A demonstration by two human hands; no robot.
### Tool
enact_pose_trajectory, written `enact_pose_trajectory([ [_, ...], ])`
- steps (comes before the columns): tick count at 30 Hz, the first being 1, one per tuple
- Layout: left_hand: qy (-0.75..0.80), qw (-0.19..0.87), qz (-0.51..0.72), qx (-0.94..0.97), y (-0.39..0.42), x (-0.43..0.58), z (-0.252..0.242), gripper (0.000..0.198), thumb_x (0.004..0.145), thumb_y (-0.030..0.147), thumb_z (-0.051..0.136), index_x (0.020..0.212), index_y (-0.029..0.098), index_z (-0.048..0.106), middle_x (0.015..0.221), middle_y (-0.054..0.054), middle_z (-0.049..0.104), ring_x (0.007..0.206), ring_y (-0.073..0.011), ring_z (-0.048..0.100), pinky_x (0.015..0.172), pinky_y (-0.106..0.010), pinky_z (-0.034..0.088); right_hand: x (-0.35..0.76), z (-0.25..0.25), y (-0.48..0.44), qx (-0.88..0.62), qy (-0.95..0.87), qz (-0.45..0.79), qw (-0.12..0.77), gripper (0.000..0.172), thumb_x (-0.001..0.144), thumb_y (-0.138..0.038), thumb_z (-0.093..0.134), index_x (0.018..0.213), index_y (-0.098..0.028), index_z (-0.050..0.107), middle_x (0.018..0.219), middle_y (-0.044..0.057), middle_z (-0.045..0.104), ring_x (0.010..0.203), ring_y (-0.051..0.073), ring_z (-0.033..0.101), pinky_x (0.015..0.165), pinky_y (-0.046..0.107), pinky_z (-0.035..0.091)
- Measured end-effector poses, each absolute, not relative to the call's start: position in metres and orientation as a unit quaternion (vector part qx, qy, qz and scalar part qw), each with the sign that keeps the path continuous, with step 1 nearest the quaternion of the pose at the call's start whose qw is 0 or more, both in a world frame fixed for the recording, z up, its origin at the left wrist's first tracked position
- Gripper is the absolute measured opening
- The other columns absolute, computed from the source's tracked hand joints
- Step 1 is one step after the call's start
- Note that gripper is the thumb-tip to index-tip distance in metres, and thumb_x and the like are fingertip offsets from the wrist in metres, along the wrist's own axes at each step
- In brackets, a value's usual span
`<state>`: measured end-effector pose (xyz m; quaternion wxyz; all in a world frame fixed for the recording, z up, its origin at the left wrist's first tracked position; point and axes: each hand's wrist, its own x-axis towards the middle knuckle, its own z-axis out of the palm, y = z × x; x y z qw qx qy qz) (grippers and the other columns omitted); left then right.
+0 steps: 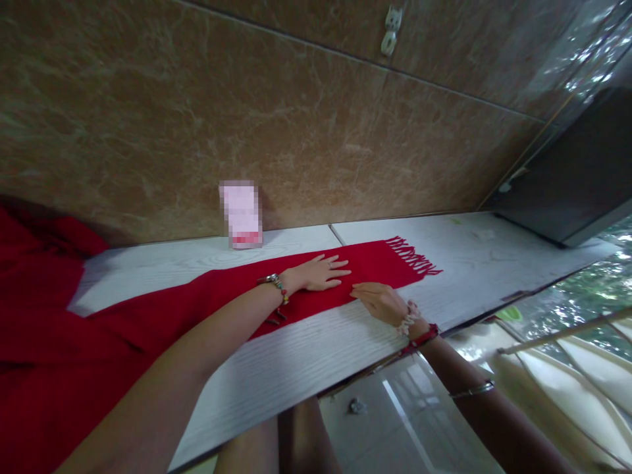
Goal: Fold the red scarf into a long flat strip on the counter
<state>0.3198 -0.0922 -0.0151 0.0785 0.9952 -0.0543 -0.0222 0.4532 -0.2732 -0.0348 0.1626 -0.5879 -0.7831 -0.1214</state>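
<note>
A long red scarf lies along a white wood-grain surface, folded into a flat strip with a twisted fringe at its right end. My left hand presses flat on top of it, open, fingers spread. Along the scarf's near edge is my right hand, turned on its side with fingers drawn together and the fingertips at the cloth edge. The palm side of this hand is hidden. Toward the left, the scarf widens into a loose, rumpled heap of red cloth.
A blurred pink-and-white upright object leans on the brown marbled wall behind the white surface. A dark box-like object stands at the right end. Below the front edge, a glossy tiled floor shows.
</note>
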Motion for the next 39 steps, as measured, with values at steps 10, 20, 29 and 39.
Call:
enact_pose_trajectory([
  [10, -0.004, 0.066, -0.023, 0.998, -0.069, 0.316, -0.021, 0.051, 0.087, 0.044, 0.030, 0.134, 0.025, 0.026, 0.143, -0.003, 0.020, 0.131, -0.0217, 0.016, 0.104, -0.041, 0.015, 0.460, -0.048, -0.313, -0.642, -0.740, -0.118, 0.164, 0.029, 0.082, -0.021, 0.041, 0.099, -0.031, 0.063, 0.089, 0.001, 0.068, 0.088, 0.021, 0.061, 0.071, 0.039, 0.053],
  [20, -0.005, 0.059, -0.007, 0.998, -0.072, 0.315, -0.020, 0.051, 0.087, 0.047, 0.029, 0.133, 0.027, 0.027, 0.143, -0.003, 0.021, 0.130, -0.0227, 0.016, 0.103, -0.042, 0.014, 0.458, -0.036, -0.278, -0.641, -0.707, -0.267, 0.134, 0.029, 0.084, -0.010, 0.037, 0.081, -0.016, 0.065, 0.091, 0.011, 0.066, 0.087, 0.020, 0.058, 0.078, 0.037, 0.047],
  [29, 0.002, 0.053, -0.016, 0.998, -0.073, 0.316, -0.021, 0.053, 0.087, 0.048, 0.028, 0.135, 0.026, 0.024, 0.144, -0.006, 0.019, 0.130, -0.0229, 0.016, 0.103, -0.042, 0.014, 0.459, -0.033, -0.287, -0.630, -0.736, -0.214, 0.121, 0.030, 0.083, -0.005, 0.034, 0.082, -0.016, 0.062, 0.078, 0.007, 0.063, 0.072, 0.015, 0.057, 0.067, 0.027, 0.047],
  [39, 0.014, 0.053, -0.006, 0.998, -0.059, 0.273, -0.015, 0.054, 0.087, 0.048, 0.030, 0.135, 0.024, 0.023, 0.144, -0.005, 0.016, 0.131, -0.0214, 0.011, 0.105, -0.038, 0.012, 0.470, -0.033, -0.291, -0.635, -0.743, -0.179, 0.114, 0.031, 0.081, -0.004, 0.036, 0.086, -0.016, 0.064, 0.080, 0.009, 0.064, 0.073, 0.016, 0.058, 0.067, 0.029, 0.049],
])
